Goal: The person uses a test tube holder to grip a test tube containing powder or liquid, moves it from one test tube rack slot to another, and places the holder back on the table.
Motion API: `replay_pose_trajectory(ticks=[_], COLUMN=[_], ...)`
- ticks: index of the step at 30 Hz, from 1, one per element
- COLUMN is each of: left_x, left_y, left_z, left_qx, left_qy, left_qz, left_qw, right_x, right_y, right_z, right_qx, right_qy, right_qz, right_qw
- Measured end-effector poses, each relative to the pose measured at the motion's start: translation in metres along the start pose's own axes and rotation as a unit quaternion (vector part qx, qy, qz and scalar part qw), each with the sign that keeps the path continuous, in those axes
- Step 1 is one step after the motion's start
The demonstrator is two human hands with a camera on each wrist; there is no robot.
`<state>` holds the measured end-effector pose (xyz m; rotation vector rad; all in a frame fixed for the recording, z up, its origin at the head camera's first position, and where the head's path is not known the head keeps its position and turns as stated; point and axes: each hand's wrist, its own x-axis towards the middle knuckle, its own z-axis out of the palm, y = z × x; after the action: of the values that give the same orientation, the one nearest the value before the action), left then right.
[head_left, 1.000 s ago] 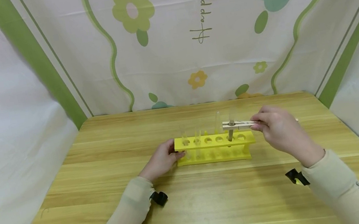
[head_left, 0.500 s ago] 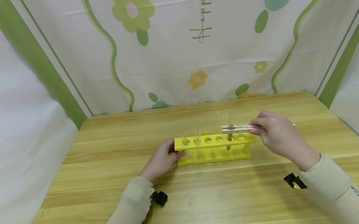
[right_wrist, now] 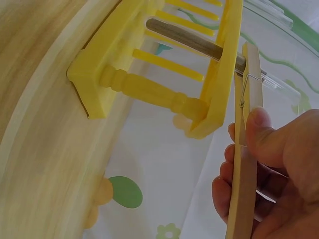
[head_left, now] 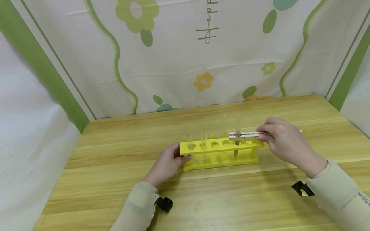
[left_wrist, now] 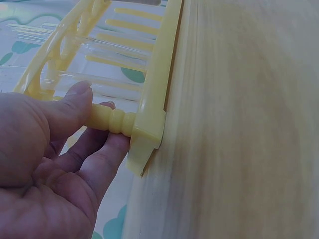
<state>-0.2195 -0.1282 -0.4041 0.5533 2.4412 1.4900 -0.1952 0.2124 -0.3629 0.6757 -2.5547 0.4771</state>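
A yellow test tube rack [head_left: 224, 164] stands on the table. My left hand [head_left: 166, 163] grips its left end post [left_wrist: 99, 117], thumb and fingers curled round it. My right hand [head_left: 285, 143] pinches a wooden test tube clamp [head_left: 247, 135], whose tips clasp a test tube [head_left: 236, 149] with dark greyish-brown contents. That tube passes down through a hole near the rack's right end; in the right wrist view the clamp [right_wrist: 245, 129] lies close over the top plate and the tube's rounded bottom [right_wrist: 154, 25] reaches between the plates.
Clear test tubes [head_left: 203, 139] stand in the rack's left holes, and another clear tube [head_left: 224, 123] rises at the back. The wooden table [head_left: 204, 210] ends at a flower-printed curtain [head_left: 174, 52] behind, with white fabric [head_left: 9, 141] on the left.
My right hand has moved down and slightly left with the clamp, lowering the filled test tube deeper through the rack hole. The left hand has stayed on the rack.
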Motion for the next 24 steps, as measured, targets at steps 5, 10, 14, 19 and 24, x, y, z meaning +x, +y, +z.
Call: replay_pose_trajectory(ticks=[5, 10, 14, 19, 24], left_x=[0.0004, 0.0008, 0.0010, 0.0010, 0.0009], left_y=[-0.0011, -0.0015, -0.0013, -0.0016, -0.0021], left_z=[-0.0002, -0.0003, -0.0001, -0.0001, -0.0001], left_qx=[-0.003, -0.003, 0.000, 0.000, -0.003], left_qy=[0.001, 0.002, 0.003, 0.003, 0.001], left_qz=[0.002, 0.004, 0.004, 0.005, 0.004], left_qw=[1.0000, 1.0000, 1.0000, 1.0000, 1.0000], right_x=[-0.0008, -0.0016, -0.0024, -0.0028, -0.0033], right_y=[0.0020, 0.0037, 0.0045, 0.0046, 0.0051], right_z=[0.0027, 0.0053, 0.0069, 0.0080, 0.0088], right_qx=[0.000, 0.001, 0.003, 0.003, 0.000], right_qy=[0.005, 0.006, 0.003, 0.004, 0.005], right_qz=[-0.006, -0.009, -0.008, -0.012, -0.012], right_qw=[1.000, 1.000, 1.000, 1.000, 1.000])
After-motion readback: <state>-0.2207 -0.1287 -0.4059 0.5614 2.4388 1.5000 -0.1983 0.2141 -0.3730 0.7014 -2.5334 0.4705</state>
